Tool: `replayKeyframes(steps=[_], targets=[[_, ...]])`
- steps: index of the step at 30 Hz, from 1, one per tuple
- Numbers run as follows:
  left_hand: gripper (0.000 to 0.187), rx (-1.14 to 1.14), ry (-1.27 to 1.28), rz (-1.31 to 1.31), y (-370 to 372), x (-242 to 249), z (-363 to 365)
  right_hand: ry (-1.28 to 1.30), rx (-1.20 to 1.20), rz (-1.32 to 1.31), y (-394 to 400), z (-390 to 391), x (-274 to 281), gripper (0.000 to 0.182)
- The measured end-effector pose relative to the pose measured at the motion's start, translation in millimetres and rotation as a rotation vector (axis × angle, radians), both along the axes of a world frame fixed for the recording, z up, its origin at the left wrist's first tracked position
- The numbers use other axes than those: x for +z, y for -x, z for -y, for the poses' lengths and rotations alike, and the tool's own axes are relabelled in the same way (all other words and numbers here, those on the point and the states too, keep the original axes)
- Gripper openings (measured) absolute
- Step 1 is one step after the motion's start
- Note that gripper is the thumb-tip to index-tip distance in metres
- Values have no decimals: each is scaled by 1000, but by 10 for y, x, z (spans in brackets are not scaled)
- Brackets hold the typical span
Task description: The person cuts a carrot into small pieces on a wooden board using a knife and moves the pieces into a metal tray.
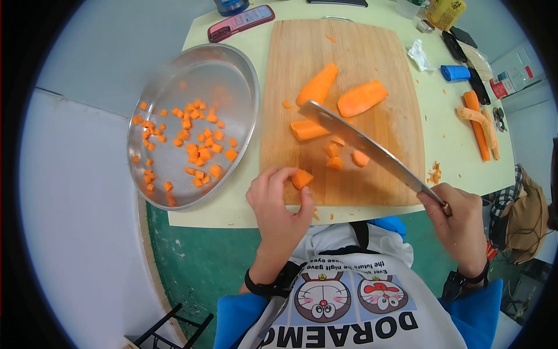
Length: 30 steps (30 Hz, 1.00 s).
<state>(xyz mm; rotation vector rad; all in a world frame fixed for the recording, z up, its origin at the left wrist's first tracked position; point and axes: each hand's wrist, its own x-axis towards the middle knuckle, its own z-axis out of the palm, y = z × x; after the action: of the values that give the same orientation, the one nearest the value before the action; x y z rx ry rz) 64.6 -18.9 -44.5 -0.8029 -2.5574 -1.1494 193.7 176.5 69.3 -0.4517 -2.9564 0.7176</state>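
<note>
My right hand (456, 218) is wrapped round the handle of a large kitchen knife (372, 150). Its blade slants up and left over the wooden cutting board (389, 52), partly hiding the carrot pieces beneath. At the board's near left edge, my left hand (278, 203) has its fingers and thumb curled about a carrot chunk (301, 178). Several smaller carrot chunks (333, 163) lie between the hand and the blade. Farther up rest a tapered carrot half (318, 85), a flat-cut carrot length (362, 98) and a carrot stick (308, 130).
Left of the board, an oval metal tray (253, 87) holds many carrot cubes (197, 152). A phone (242, 23) lies behind it. Rightward are whole carrots (478, 125), a blue roll (455, 72), crumpled tissue (419, 55) and peel scraps (435, 173). A bottle (511, 83) stands at the far right.
</note>
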Motion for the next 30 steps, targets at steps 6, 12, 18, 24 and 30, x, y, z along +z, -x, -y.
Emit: replayKeyframes(steps=[6,12,18,24,30], targets=[[36,-121,85,-6,92,-6,4,-119,-37,-117,-242,-228,-208,20],[25,125,-46,-56,371,266,226,-258,-54,-249,-285,-362,-408,31],[24,282,312,-376,789,252,414,-416,61,-329,-269,-466,-459,30],[15,-169,-14,50,459,775,-145,-557,159,-409,-215,-552,-483,27],[17,-424,67,43,485,989,-324,-749,353,-466,-26,-584,-336,24]])
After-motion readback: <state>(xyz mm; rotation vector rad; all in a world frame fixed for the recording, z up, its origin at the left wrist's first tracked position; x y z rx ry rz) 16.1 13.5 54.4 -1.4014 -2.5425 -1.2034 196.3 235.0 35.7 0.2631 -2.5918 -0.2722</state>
